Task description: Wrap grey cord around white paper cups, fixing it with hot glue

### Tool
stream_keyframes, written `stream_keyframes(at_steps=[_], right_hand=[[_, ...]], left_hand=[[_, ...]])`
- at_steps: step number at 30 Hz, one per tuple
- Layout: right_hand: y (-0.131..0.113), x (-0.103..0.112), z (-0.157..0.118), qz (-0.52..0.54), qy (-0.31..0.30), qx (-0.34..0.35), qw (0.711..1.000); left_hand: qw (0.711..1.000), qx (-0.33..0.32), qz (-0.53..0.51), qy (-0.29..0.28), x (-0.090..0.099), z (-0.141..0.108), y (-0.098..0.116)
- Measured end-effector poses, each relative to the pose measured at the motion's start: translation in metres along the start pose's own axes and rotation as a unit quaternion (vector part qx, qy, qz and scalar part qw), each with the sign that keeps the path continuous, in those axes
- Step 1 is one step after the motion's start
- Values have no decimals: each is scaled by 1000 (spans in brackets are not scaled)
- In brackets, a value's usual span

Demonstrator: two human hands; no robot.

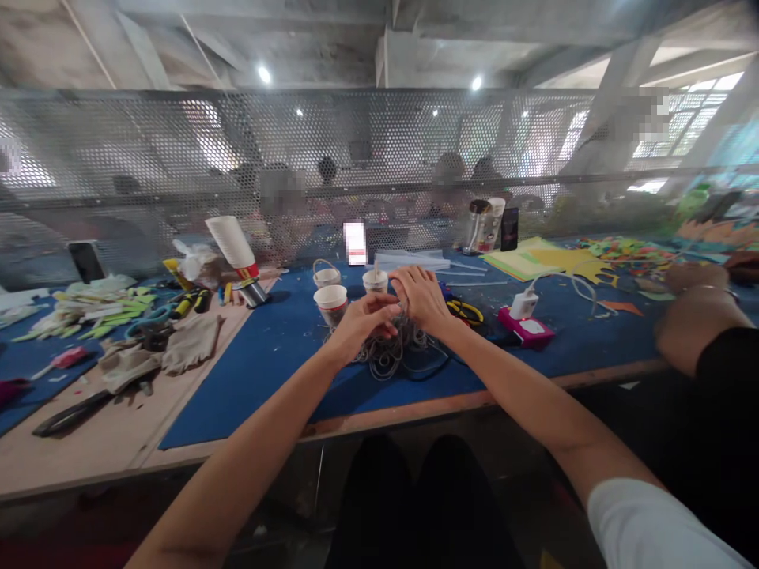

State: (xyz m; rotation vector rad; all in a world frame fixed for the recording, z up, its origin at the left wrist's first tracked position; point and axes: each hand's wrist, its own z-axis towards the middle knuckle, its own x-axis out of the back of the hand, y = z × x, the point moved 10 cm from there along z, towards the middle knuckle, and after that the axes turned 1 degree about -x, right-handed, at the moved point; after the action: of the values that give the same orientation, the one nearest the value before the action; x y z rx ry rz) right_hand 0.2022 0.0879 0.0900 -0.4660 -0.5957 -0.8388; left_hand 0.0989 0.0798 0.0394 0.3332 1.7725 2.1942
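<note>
My left hand (368, 318) is closed in a pinch, its fingertips meeting the right hand's. My right hand (420, 296) curls over from the other side, fingers pressed together. Grey strands show between the two hands, leading into a loose tangle of grey cord (387, 363) on the blue mat (254, 379). The exact grip at the fingertips is partly hidden. Just beyond the left hand stand a paper cup (330, 304), another cup with a looped handle (326, 276) and a third cup (375, 280).
Yellow-handled pliers (466, 310) and a pink power socket (526, 325) with a white charger lie right. A lit phone (356, 243) stands behind the cups. Leftward are stacked cups (231, 243), gloves (193, 344) and scissors. A co-worker's arm (693, 316) rests at far right.
</note>
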Motion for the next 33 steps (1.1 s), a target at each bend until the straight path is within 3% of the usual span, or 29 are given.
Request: stream_keyframes(at_steps=[6, 11, 14, 17, 21, 24, 28, 31, 33], right_hand=[[-11, -4, -1, -17, -12, 26, 999], [-1, -5, -2, 12, -18, -6, 1000], [13, -10, -2, 36, -25, -34, 998], [29, -19, -2, 69, -38, -62, 995], [46, -29, -2, 81, -56, -98, 990], [46, -28, -2, 75, -51, -104, 990], [27, -13, -3, 41, -19, -72, 996], [8, -2, -3, 13, -1, -34, 999], [-1, 2, -3, 0, 5, -14, 1000]], left_hand=[[999, 18, 30, -19, -6, 4, -22], [997, 6, -42, -63, -8, 0, -4], [987, -33, -152, -38, 8, -4, 21], [959, -65, -275, -20, 29, -10, 42], [936, -121, -326, 45, 64, -13, 58], [950, -98, -285, 78, 72, -6, 48], [987, -28, -64, 147, 68, 2, 22], [970, -114, 36, 210, 64, -4, 32], [966, -145, 51, 207, 54, -7, 35]])
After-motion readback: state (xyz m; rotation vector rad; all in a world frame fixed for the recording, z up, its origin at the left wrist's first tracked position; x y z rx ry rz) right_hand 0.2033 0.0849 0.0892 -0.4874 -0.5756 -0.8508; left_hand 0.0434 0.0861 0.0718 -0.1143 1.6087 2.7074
